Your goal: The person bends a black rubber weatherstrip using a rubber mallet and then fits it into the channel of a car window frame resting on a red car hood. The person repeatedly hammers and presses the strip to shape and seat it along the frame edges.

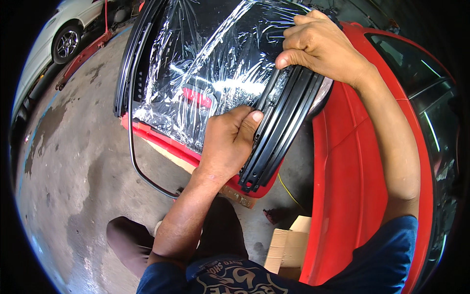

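Note:
A wide panel wrapped in clear plastic film (196, 59) lies in front of me, with long black rails (281, 130) along its right side. Beside those rails runs a narrow black strip (268, 91). My left hand (227, 139) is closed around the strip's near part, its thumb lying on top. Farther off, my right hand (318, 46) is closed at the strip's far end, thumb pressed down and fingers curled over the rails. What lies beneath its fingers is hidden. Another thin black strip (131, 142) hangs from the panel's left side and curves toward the floor.
A red car (342, 161) stands close on my right. Under the panel show a red support (164, 138) and cardboard. An open cardboard box (289, 247) sits near my legs. At the far left are a white car (36, 39) and a red floor jack (83, 56).

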Available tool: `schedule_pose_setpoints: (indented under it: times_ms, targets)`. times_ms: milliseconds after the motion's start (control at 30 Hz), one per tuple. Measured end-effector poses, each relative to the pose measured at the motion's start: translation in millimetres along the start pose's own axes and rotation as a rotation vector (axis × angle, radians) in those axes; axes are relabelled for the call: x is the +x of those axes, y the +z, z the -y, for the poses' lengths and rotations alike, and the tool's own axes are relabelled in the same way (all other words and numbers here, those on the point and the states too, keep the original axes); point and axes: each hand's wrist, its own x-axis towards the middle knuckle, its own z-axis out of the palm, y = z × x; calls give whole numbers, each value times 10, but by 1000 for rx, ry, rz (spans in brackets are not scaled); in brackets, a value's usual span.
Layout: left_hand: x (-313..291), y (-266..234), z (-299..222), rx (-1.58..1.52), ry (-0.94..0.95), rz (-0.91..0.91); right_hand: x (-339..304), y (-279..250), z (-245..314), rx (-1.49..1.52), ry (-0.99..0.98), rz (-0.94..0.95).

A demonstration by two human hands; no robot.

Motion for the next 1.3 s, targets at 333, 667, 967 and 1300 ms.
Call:
schedule_pose_setpoints:
  times_ms: [333,667,967,1300]
  targets:
    - [-5,2,-108,-71,-79,17,-18,46,-12,30,11,-36]
    - [-8,-18,-84,-26,-67,35,11,-13,30,36,118,80]
    - [-35,-17,-11,-44,-57,29,29,-30,80,-27,174,101]
    - [-107,27,-236,569,146,22,20,-51,43,119,79,33]
